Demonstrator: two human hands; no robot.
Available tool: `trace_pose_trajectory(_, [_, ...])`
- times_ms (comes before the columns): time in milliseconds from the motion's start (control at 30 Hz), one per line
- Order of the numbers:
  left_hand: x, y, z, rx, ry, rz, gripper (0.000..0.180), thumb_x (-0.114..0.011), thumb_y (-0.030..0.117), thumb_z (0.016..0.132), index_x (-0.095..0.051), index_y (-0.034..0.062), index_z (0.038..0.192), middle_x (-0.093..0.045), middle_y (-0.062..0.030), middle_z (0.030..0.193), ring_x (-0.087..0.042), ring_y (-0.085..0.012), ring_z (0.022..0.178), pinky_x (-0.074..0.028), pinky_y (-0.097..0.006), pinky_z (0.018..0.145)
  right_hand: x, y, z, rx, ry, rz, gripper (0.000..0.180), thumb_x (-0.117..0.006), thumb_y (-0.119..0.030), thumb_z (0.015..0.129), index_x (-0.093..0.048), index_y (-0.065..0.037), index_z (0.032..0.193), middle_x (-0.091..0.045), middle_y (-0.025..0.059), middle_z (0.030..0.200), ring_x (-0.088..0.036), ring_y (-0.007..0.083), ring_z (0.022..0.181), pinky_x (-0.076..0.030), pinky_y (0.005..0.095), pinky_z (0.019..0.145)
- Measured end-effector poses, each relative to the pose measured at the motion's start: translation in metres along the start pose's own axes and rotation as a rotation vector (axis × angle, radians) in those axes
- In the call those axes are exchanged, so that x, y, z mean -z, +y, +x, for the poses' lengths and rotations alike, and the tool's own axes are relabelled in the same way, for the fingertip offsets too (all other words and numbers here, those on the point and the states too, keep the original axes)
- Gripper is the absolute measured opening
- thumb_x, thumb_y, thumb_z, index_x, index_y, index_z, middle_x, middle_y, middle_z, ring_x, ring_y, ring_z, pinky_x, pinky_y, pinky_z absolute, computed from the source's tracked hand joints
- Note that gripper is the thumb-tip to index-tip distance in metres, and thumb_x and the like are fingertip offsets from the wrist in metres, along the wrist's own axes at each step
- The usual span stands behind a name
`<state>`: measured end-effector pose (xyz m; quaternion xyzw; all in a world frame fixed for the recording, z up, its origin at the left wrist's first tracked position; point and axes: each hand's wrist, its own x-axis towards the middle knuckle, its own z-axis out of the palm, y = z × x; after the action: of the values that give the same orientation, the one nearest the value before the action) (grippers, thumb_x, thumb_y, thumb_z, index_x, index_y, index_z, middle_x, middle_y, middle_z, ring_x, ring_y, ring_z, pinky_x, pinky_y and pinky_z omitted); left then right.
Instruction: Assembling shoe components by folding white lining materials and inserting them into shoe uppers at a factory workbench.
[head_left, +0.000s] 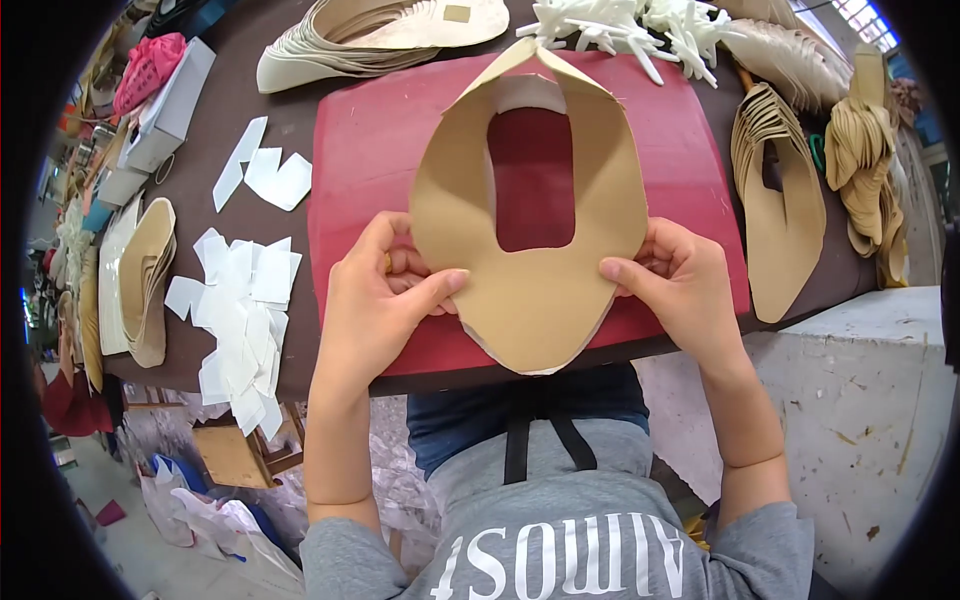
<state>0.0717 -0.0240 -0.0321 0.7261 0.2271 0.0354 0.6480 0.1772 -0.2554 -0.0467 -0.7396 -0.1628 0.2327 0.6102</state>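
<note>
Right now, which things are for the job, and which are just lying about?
For the job:
- tan piece, pinched by left fingers and right fingers
- red mat below it
- probably the tan stack, similarly shaped
- maybe white pieces

Just lying about, it seems:
- pink bundle
- white box
- stool

red mat (pixel 370 150) free upper-left of tan piece (pixel 535 300), white heap (pixel 243 315) blocking farther left
</note>
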Motion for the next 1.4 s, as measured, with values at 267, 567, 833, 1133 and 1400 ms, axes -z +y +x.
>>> trace_pose_trajectory(267, [-0.002,-0.006,0.005,0.003,0.022,0.067,0.027,-0.073,-0.003,0.076,-0.054,-0.003,0.096,-0.063,-0.0111,0.069,-0.062,-0.0128,0.055,-0.048,-0.019,0.052,-0.005,0.002,0.001,-0.027,0.017,-0.111,0.016,-0.065,0.006,0.081,-0.062,0.008,0.097,-0.065,0.0082,0.078,-0.059,0.0087,0.066,-0.052,0.0167,0.063])
trace_pose_trajectory(567, [-0.007,-0.008,0.005,-0.04,0.069,0.228,0.024,-0.072,-0.002,0.074,-0.053,0.0006,0.087,-0.06,-0.0068,0.064,-0.06,-0.0114,0.052,-0.045,-0.02,0.049,-0.009,-0.002,0.001,0.008,0.047,-0.241,0.016,-0.065,0.005,0.079,-0.063,0.007,0.095,-0.062,0.0054,0.075,-0.053,0.0071,0.061,-0.047,0.0159,0.057])
trace_pose_trajectory(833, [-0.041,-0.025,-0.031,-0.632,0.324,0.978,0.025,-0.066,0.005,0.076,-0.057,0.0041,0.1,-0.062,-0.0085,0.099,-0.057,-0.0199,0.078,-0.046,-0.033,0.069,-0.011,-0.003,0.0,0.118,0.086,-0.363,0.019,-0.066,0.005,0.075,-0.064,0.005,0.094,-0.06,0.0026,0.07,-0.048,0.0067,0.057,-0.041,0.0171,0.053])
trace_pose_trajectory(1133, [-0.077,-0.044,-0.043,-0.835,-0.063,1.031,0.051,-0.06,0.018,0.082,-0.051,0.0013,0.13,-0.051,-0.0143,0.135,-0.051,-0.0265,0.111,-0.039,-0.035,0.089,0.024,-0.015,0.04,0.279,0.03,-0.52,0.018,-0.065,0.006,0.069,-0.065,0.005,0.087,-0.064,0.0049,0.07,-0.053,0.0101,0.06,-0.045,0.0211,0.057])
trace_pose_trajectory(1400, [-0.089,-0.024,-0.031,-0.731,-0.049,1.044,0.055,-0.063,0.024,0.079,-0.052,0.0026,0.128,-0.052,-0.011,0.134,-0.05,-0.0264,0.11,-0.04,-0.035,0.089,0.032,-0.028,0.062,0.195,-0.099,-0.599,0.02,-0.063,0.004,0.069,-0.067,0.005,0.089,-0.068,0.0095,0.075,-0.06,0.0177,0.06,-0.048,0.0275,0.058])
